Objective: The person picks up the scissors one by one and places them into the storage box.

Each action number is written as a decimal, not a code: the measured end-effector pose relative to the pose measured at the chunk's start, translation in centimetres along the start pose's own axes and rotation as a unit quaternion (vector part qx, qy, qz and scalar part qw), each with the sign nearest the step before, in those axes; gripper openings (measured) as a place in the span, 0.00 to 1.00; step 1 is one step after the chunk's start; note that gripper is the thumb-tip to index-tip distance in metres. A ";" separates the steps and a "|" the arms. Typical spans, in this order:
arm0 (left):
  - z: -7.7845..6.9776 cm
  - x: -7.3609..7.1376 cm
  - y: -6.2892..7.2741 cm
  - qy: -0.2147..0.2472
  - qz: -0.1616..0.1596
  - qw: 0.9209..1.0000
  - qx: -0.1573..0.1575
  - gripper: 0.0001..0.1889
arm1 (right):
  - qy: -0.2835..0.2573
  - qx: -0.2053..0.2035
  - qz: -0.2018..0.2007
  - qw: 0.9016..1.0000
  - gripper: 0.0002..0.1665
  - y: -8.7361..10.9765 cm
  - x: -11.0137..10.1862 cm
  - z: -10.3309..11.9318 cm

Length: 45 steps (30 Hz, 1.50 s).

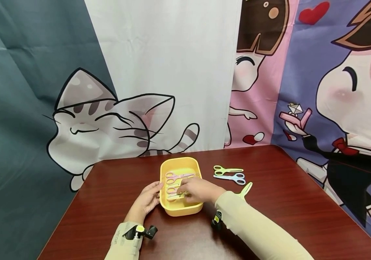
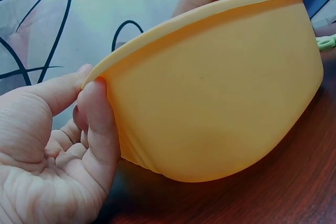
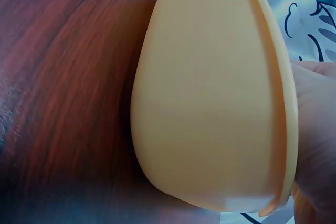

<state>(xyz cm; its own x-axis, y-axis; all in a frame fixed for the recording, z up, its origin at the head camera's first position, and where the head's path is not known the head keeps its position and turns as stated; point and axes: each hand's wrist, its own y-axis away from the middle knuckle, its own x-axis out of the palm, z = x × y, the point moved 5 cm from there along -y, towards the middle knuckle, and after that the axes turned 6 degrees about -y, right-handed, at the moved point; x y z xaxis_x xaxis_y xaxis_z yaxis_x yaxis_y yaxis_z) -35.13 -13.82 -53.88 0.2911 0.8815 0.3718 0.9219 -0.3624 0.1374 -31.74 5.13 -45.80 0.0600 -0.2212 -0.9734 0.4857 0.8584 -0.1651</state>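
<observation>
A yellow plastic basket (image 1: 175,212) stands on the table with several pairs of scissors inside, among them pink-handled scissors (image 1: 171,177). My left hand (image 1: 149,198) pinches the basket's left rim between thumb and fingers, seen up close in the left wrist view. Over the wall reaches my right hand (image 1: 199,190), its fingers bent down among the scissors in the lower half of the basket. Its fingertips are partly hidden, and whether they grip a pair is unclear. In the right wrist view the basket wall (image 3: 210,98) covers most of that hand.
Right of the basket, green scissors (image 1: 227,170) and blue scissors (image 1: 237,177) lie on the dark red wooden table (image 1: 123,173). Another yellow-green pair (image 1: 246,189) pokes out from behind the right sleeve. A printed cartoon cloth (image 1: 172,72) hangs along the table's back edge.
</observation>
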 end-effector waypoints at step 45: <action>0.1 0.1 0.0 -0.004 -0.008 1.000 0.008 0.03 | 0.091 0.036 0.086 0.991 0.13 -1.3 2.5 -0.5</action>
<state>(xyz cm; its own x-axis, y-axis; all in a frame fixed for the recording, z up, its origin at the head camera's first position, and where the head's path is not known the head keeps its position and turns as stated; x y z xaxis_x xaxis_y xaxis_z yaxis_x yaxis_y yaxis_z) -35.03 -13.70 -53.95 0.2787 0.8893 0.3625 0.9303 -0.3437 0.1278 -32.69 3.67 -48.14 -0.0083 0.0190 -0.9998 0.5435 0.8393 0.0114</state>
